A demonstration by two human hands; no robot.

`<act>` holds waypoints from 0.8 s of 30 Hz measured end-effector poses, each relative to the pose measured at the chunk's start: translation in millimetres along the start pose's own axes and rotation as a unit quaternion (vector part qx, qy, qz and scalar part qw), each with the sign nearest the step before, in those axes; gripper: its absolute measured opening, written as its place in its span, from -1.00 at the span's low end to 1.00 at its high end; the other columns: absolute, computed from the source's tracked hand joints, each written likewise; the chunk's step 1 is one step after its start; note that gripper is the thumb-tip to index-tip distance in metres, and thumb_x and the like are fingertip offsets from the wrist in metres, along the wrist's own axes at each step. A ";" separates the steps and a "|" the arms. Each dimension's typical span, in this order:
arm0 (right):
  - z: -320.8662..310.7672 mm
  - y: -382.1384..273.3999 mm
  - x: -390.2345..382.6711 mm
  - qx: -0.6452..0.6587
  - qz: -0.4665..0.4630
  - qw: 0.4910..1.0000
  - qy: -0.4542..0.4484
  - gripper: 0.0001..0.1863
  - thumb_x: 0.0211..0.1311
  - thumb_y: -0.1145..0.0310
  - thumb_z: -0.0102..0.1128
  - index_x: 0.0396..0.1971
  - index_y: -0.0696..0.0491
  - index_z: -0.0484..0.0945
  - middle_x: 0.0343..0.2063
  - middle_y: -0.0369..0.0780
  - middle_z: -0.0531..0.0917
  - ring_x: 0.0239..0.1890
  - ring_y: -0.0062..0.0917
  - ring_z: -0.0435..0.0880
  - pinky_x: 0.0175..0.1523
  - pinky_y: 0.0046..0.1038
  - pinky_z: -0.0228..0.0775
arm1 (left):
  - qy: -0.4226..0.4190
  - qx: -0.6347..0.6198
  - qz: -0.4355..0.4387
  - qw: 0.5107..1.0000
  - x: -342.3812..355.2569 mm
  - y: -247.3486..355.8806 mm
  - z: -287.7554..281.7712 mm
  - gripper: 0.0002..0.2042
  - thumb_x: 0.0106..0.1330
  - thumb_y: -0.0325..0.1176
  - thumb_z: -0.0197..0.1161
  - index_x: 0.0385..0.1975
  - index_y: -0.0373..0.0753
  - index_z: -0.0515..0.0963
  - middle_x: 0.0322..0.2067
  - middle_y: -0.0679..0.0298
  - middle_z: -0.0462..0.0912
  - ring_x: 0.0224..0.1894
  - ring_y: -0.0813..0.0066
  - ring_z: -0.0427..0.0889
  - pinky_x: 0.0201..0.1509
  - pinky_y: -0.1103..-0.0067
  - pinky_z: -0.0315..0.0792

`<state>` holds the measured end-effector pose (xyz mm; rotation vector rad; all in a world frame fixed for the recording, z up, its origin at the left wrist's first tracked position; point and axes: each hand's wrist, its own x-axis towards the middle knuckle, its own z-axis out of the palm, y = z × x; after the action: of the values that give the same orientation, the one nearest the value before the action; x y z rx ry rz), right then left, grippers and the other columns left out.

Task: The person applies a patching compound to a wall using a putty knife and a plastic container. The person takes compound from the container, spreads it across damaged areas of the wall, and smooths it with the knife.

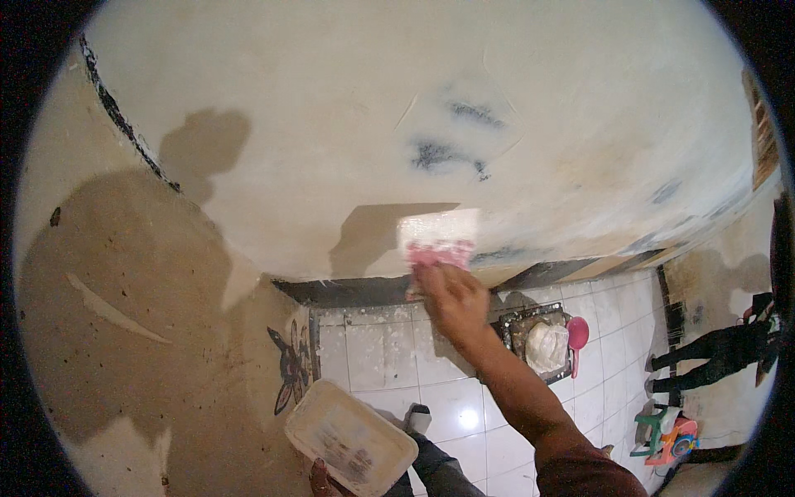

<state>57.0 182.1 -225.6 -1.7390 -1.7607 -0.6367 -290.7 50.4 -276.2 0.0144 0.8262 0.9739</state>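
My right hand (451,300) grips a wide putty scraper (437,237) with a pink handle part and a white, putty-coated blade, pressed flat against the cream plastered wall (348,124) near its lower dark edge. My left hand (325,480) sits low in the picture, mostly hidden under a rectangular putty-smeared board (351,437) that it holds flat, tilted slightly. Dark patches (451,153) show through the plaster above the scraper.
Below is a white tiled floor (389,356) with a tray holding a white bag and a pink scoop (548,341). A tan wall (116,331) with a painted flower stands at left. Another person (720,352) and a colourful toy (667,435) are at right.
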 end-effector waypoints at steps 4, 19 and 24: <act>-71.7 0.6 29.4 -0.002 0.063 0.998 0.028 -0.71 -0.25 0.55 0.27 -0.41 0.05 0.47 -0.51 -0.20 0.53 -0.47 -0.33 0.58 -0.42 -0.32 0.44 | 0.009 -0.015 -0.007 1.000 -4.9 -5.2 -13.8 -0.35 0.24 -0.04 0.15 0.29 -0.19 0.19 0.25 0.11 0.28 0.23 -0.01 0.30 0.31 0.03 0.16; -72.6 8.0 144.4 -0.153 0.007 0.986 0.058 -0.75 0.00 0.51 0.16 -0.28 -0.06 0.45 -0.46 -0.23 0.53 -0.49 -0.34 0.63 -0.49 -0.34 0.50 | 0.018 0.032 -0.010 0.999 -3.7 -14.3 14.8 -0.40 0.27 -0.09 0.11 0.27 -0.23 0.22 0.22 0.11 0.33 0.23 0.08 0.32 0.28 0.06 0.23; -7.7 32.6 73.6 -0.160 -0.092 0.982 0.045 -0.80 -0.06 0.49 0.21 -0.37 -0.01 0.46 -0.52 -0.29 0.51 -0.55 -0.48 0.59 -0.54 -0.46 0.47 | 0.016 0.037 -0.006 0.999 -4.4 -10.9 6.4 -0.39 0.26 -0.08 0.11 0.27 -0.24 0.22 0.21 0.10 0.34 0.22 0.07 0.33 0.28 0.07 0.24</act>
<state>91.3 231.2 -171.2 -1.7291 -1.8480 -1.1150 -280.1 42.9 -272.9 0.0570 0.8906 0.9332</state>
